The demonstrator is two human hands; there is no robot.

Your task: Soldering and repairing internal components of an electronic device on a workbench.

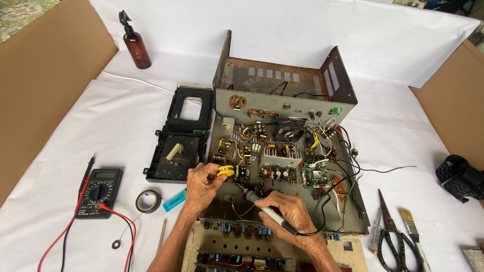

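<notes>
While we grip soldering iron (267, 214) in right hand (292, 214), left hand (201, 184) pinching yellow part (225, 171) above chassis (282, 161): tip may slip, scorch nearby wires (348, 166).

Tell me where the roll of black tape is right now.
In the head view, the roll of black tape lies flat on the white cloth at lower left, between the multimeter and the left hand, beside a small blue tag.

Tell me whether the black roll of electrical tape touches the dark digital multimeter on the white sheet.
Apart. The head view shows bare white sheet between the black roll of electrical tape and the dark digital multimeter; only the meter's red lead passes between them.
</notes>
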